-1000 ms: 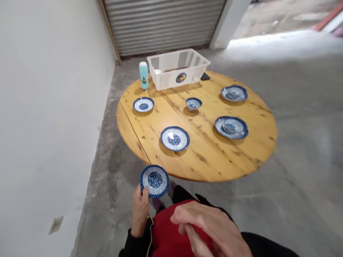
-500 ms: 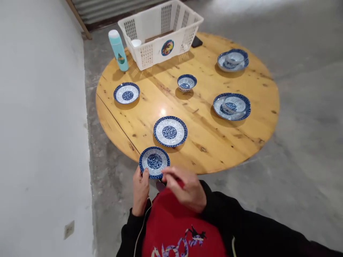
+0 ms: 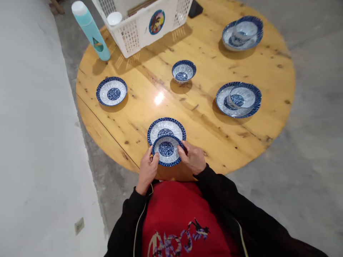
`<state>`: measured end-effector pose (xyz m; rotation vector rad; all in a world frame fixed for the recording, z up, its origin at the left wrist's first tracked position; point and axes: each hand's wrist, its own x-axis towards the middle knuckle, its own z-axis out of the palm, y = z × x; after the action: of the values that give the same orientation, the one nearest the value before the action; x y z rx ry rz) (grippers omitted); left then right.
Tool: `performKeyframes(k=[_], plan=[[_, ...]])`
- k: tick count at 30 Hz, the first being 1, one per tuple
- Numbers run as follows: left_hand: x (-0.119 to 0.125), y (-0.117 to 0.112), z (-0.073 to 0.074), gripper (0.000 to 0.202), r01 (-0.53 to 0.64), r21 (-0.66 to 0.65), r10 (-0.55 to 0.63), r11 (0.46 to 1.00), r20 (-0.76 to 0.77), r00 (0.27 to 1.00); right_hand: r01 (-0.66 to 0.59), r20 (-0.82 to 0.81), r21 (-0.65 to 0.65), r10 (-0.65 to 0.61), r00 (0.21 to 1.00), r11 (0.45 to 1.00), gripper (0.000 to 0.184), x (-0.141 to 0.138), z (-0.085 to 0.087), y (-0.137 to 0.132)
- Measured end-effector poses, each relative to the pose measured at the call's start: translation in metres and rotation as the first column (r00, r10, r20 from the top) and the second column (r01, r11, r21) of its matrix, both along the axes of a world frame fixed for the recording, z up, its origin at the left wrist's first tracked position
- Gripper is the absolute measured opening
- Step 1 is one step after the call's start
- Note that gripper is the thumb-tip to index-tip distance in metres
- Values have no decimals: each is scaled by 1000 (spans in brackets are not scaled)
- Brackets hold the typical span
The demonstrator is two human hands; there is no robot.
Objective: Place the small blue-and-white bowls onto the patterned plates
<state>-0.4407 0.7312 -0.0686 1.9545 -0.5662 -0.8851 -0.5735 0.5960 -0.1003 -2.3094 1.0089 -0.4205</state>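
Note:
A small blue-and-white bowl (image 3: 167, 153) is held between my two hands, its inside tilted up toward me. My left hand (image 3: 148, 167) grips its left rim with the thumb on the inner side. On the opposite rim, my right hand (image 3: 193, 157) is closed, thumb also over the inside. Behind the bowl lies a blue-rimmed plate (image 3: 166, 124) near the table's front edge; the bowl hides its lower part. Whether bowl and plate touch, I cannot tell.
The round wooden table (image 3: 203, 117) carries another plate (image 3: 112, 91), a bowl (image 3: 183, 71), and two plates (image 3: 222, 101) (image 3: 227, 37) with bowls on them at right. Behind stand a turquoise bottle (image 3: 92, 34), a white basket (image 3: 144, 34) and a dark phone-like object (image 3: 195, 9).
The bowl has moved up and right, over the front part of the plate. My right hand has come onto its right rim. The view has tilted down and closer to the table.

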Motion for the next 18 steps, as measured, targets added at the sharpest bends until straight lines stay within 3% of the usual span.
performKeyframes(k=[5, 9, 13, 18], plan=[[32, -32, -1, 30, 235, 91, -245, 968, 129, 961, 80, 8, 83, -81, 997, 993, 31, 4, -7, -26], [63, -67, -2, 39, 408, 246, -472, 879, 329, 818, 133, 27, 148, -139, 990, 980, 29, 15, -16, -41], [87, -92, -8, 38, 473, 363, -591, 803, 386, 708, 207, 18, 192, -215, 977, 959, 32, 26, -28, -44], [103, -101, -15, 33, 550, 402, -680, 732, 379, 628, 271, -34, 216, -270, 962, 938, 30, 29, -37, -33]])
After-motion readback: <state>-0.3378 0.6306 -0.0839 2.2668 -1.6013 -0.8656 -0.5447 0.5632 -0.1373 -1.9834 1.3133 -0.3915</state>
